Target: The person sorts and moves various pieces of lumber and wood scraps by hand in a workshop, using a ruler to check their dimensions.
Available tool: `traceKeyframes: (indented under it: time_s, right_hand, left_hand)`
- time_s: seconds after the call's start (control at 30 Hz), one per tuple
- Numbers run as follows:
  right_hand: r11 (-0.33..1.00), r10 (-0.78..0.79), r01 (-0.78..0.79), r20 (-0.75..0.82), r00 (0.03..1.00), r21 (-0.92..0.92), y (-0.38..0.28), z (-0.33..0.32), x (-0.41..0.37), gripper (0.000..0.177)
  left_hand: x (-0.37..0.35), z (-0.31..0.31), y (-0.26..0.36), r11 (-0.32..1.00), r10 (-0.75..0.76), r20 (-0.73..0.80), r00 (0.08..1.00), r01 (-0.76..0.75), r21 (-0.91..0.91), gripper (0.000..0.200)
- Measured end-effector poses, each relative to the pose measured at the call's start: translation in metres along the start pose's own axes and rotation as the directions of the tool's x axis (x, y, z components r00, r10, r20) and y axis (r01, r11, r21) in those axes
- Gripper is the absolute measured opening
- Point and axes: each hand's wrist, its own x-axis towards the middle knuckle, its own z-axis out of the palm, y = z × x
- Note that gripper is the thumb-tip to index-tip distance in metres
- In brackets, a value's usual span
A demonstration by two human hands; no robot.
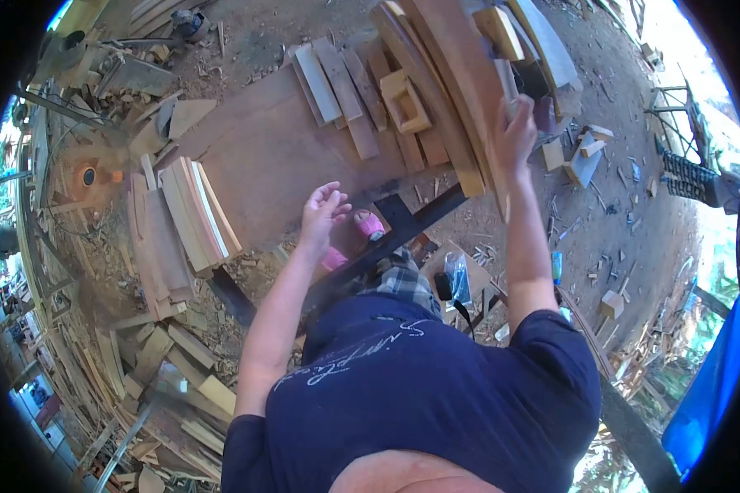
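Left hand [325, 209]: grip open, fingers loosely spread, holding nothing, poised above the near edge of the surface [263, 156]. Right hand [514, 135]: raised against the edge of the long planks [448, 90] stacked at the surface's right end. It touches the wood, but I cannot tell whether its grip closes around anything. A small wooden frame [404, 103] lies just beside those planks.

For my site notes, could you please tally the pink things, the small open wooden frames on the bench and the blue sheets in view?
pink things: 2
small open wooden frame: 1
blue sheet: 1
Total: 4
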Motion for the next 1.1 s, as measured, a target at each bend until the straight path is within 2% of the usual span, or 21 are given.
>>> traceKeyframes:
  time_s: [0.07, 0.13, 0.3, 0.37, 0.4, 0.43, 0.5, 0.53, 0.57, 0.6, 0.63, 0.7, 0.77, 0.83, 0.9, 0.93, 0.97, 1.0, 1.03, 1.1]
  right_hand:
    - [0.999, -0.019, 0.019, -0.009, 1.000, -0.046, 0.028, 0.005, 0.014, 0.021]
    - [0.988, 0.025, -0.016, 0.056, 0.998, -0.153, 0.049, 0.012, 0.022, 0.022]
    - [0.989, 0.006, 0.026, 0.207, 0.978, -0.148, 0.067, 0.024, 0.007, 0.021]
    - [0.978, 0.132, -0.096, 0.192, 0.973, -0.183, 0.063, 0.022, 0.005, 0.021]
    - [0.980, 0.125, -0.091, 0.192, 0.973, -0.178, 0.061, 0.021, 0.004, 0.021]
    - [0.988, 0.091, -0.073, 0.128, 0.988, -0.139, 0.060, 0.019, 0.005, 0.022]
    - [0.998, 0.003, -0.002, 0.009, 1.000, -0.060, 0.055, 0.013, 0.003, 0.024]
    - [0.998, -0.005, 0.005, 0.003, 1.000, -0.056, 0.047, 0.008, 0.005, 0.024]
    - [0.998, -0.052, 0.050, -0.041, 0.998, -0.045, 0.038, 0.001, 0.004, 0.023]
    - [0.995, -0.098, 0.095, -0.086, 0.991, -0.035, 0.028, -0.005, 0.000, 0.022]
    - [0.990, 0.090, -0.087, -0.022, 0.996, 0.109, 0.020, -0.010, -0.008, 0.021]
    - [0.977, 0.129, -0.125, -0.010, 0.992, 0.170, 0.006, -0.023, -0.023, 0.020]
    - [0.954, 0.176, -0.172, 0.009, 0.984, 0.246, -0.007, -0.038, -0.040, 0.018]
    - [0.943, 0.205, -0.196, -0.003, 0.979, 0.270, -0.014, -0.049, -0.059, 0.016]
    - [0.935, 0.229, -0.216, -0.014, 0.973, 0.280, -0.019, -0.056, -0.083, 0.015]
    - [0.933, 0.225, -0.212, -0.014, 0.974, 0.290, -0.022, -0.060, -0.093, 0.015]
    - [0.933, 0.228, -0.215, -0.012, 0.974, 0.289, -0.024, -0.063, -0.106, 0.015]
    - [0.876, 0.328, -0.318, 0.037, 0.944, 0.362, -0.026, -0.065, -0.121, 0.016]
    - [0.802, 0.420, -0.417, 0.092, 0.903, 0.428, -0.028, -0.067, -0.132, 0.018]
    - [0.765, 0.458, -0.477, 0.156, 0.875, 0.433, -0.034, -0.073, -0.148, 0.019]
  left_hand:
    - [-0.003, -0.016, -0.015, 0.999, -0.038, -0.071, 0.997, 0.039, 0.018, 0.031]
    - [-0.004, -0.031, -0.032, 0.998, -0.050, -0.088, 0.995, 0.053, 0.030, 0.030]
    - [-0.010, -0.048, -0.052, 0.990, -0.093, -0.155, 0.984, 0.108, 0.093, 0.028]
    - [-0.007, -0.047, -0.050, 0.988, -0.085, -0.174, 0.981, 0.106, 0.115, 0.026]
    - [-0.007, -0.044, -0.045, 0.984, -0.081, -0.188, 0.979, 0.109, 0.142, 0.025]
    - [-0.004, -0.040, -0.040, 0.985, -0.076, -0.190, 0.979, 0.103, 0.139, 0.025]
    - [0.006, -0.030, -0.031, 0.951, 0.039, -0.156, 0.987, 0.011, 0.308, 0.022]
    - [0.022, -0.031, -0.032, 0.952, 0.048, -0.156, 0.987, 0.002, 0.305, 0.022]
    - [0.040, -0.031, -0.035, 0.865, 0.243, -0.051, 0.969, -0.192, 0.463, 0.023]
    - [0.057, -0.030, -0.035, 0.718, 0.409, 0.082, 0.909, -0.376, 0.586, 0.025]
    - [0.067, -0.022, -0.022, 0.718, 0.414, 0.077, 0.907, -0.378, 0.585, 0.025]
    - [0.079, 0.006, 0.019, 0.440, 0.537, 0.247, 0.807, -0.517, 0.734, 0.027]
    - [0.103, 0.027, 0.047, 0.369, 0.503, 0.290, 0.814, -0.506, 0.780, 0.028]
    - [0.137, 0.043, 0.067, 0.072, 0.634, 0.393, 0.666, -0.557, 0.827, 0.027]
    - [0.157, 0.062, 0.093, -0.036, 0.587, 0.410, 0.698, -0.483, 0.875, 0.026]
    - [0.169, 0.070, 0.102, -0.035, 0.586, 0.409, 0.700, -0.482, 0.876, 0.026]
    - [0.181, 0.077, 0.110, -0.134, 0.543, 0.374, 0.752, -0.362, 0.923, 0.030]
    - [0.194, 0.083, 0.115, -0.239, 0.501, 0.332, 0.799, -0.240, 0.941, 0.034]
    - [0.207, 0.087, 0.121, -0.243, 0.495, 0.335, 0.802, -0.243, 0.939, 0.034]
    - [0.229, 0.091, 0.129, -0.335, 0.426, 0.277, 0.861, -0.135, 0.933, 0.045]
